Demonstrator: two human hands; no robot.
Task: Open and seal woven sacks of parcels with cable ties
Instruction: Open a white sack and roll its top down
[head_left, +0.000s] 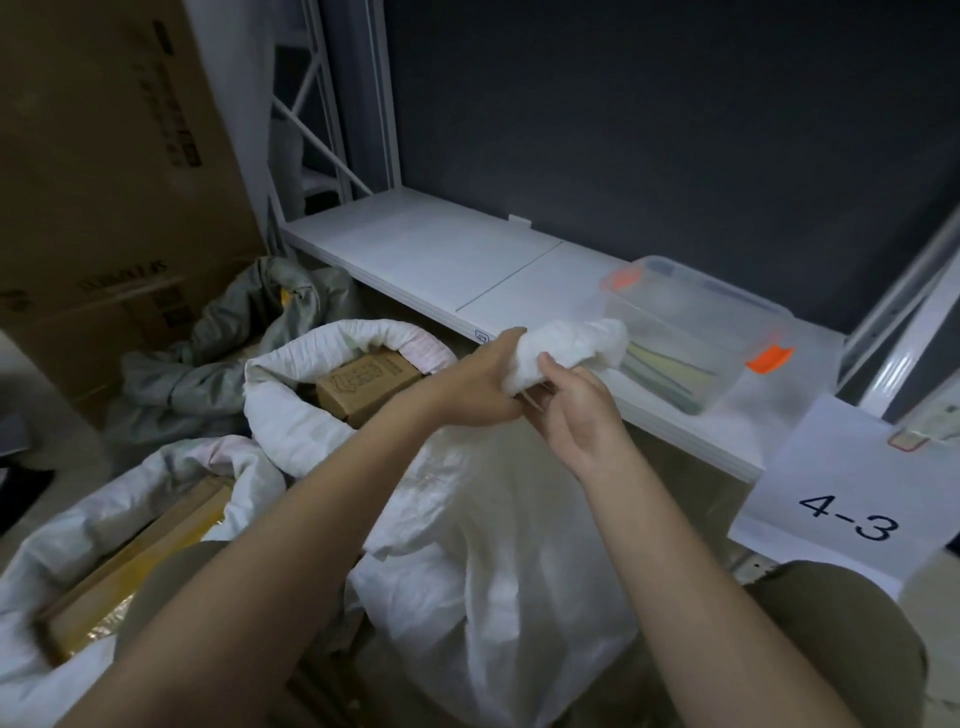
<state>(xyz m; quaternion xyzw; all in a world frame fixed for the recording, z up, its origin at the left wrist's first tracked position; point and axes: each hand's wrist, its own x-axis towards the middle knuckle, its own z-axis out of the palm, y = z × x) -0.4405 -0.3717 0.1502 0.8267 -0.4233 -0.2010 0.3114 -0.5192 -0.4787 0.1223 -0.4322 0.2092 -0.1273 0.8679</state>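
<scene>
A full white woven sack (498, 571) stands in front of me, its mouth gathered into a bunched neck (571, 348). My left hand (478, 384) grips that neck from the left. My right hand (576, 410) pinches at the neck's underside, where a thin pale cable tie (532, 401) shows between the two hands. Left of it, a second white sack (291, 374) stands open with its rim rolled down and a brown carton (363, 389) inside. A third open sack (67, 551) with flat cartons lies at the lower left.
A white metal shelf (441, 260) runs behind the sacks. On it stands a clear plastic box (696, 317) with orange clips, holding long strips. A paper label reading 4-3 (852, 499) hangs at the right. Large cardboard boxes (104, 171) and a grey bag (218, 338) stand at the left.
</scene>
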